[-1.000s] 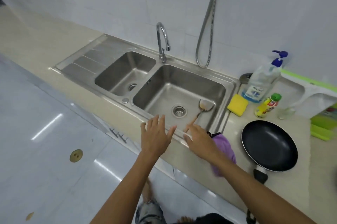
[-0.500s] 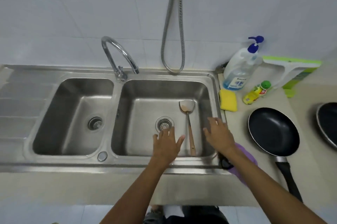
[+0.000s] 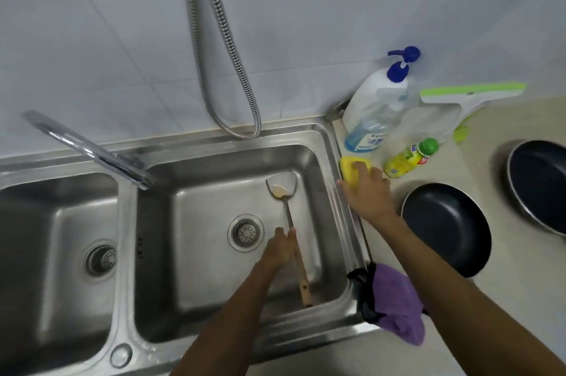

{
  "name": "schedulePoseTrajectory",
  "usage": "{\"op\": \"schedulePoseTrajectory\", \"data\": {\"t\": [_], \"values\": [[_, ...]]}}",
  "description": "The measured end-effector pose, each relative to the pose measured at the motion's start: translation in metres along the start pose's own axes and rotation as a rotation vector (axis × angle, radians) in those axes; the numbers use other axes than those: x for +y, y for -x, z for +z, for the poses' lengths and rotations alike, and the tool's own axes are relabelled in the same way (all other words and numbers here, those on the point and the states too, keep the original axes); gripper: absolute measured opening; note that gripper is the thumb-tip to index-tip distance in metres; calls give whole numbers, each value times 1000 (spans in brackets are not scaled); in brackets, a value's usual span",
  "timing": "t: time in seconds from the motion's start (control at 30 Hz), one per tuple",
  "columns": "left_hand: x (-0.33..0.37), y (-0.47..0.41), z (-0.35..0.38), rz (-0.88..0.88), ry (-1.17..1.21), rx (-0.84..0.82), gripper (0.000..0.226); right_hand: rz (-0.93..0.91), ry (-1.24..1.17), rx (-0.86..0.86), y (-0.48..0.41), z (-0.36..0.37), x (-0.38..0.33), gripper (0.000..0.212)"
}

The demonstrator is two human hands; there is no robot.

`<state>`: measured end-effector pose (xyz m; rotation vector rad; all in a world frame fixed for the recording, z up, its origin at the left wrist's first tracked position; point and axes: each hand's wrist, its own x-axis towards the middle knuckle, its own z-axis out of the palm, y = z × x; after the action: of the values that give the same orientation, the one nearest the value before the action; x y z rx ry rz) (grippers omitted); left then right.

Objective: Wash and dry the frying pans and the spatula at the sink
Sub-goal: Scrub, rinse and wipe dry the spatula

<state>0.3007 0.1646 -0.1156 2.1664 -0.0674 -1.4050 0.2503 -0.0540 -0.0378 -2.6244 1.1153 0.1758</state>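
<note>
A: Spatula (image 3: 301,268) where? Hands?
B: R basin of sink (image 3: 330,136), blade 12, wood handle 6. L hand (image 3: 280,250) at handle's top; gripping or just touching, can't tell. R hand (image 3: 369,193) curled over sponge (image 3: 349,170), desk (image 3: 520,283), 2 o'clock.
A: Handling?
B: Light, stiff; metal prob. slick when wet. Take the wood. Near pan (image 3: 447,228), far pan (image 3: 539,185) at 3.

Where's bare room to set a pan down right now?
Free: whole left basin; right basin floor left of the spatula; counter strip between near pan and far pan. Crowded: back corner with sponge, soap bottle, yellow bottle, squeegee; purple cloth on the front-right rim.
</note>
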Motion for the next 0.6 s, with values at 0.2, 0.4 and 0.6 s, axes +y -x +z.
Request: {"op": "schedulePoseTrajectory", "data": {"t": [0.2, 0.4, 0.6], "values": [[5, -24, 22, -104, 432, 75, 41, -40, 11, 83, -4, -2, -10, 45], [-29, 24, 17, 99, 288, 282, 31, -358, -56, 115, 37, 6, -63, 41], [-58, 126, -17, 254, 173, 410, 32, -714, 202, -34, 73, 39, -130, 26]]}}
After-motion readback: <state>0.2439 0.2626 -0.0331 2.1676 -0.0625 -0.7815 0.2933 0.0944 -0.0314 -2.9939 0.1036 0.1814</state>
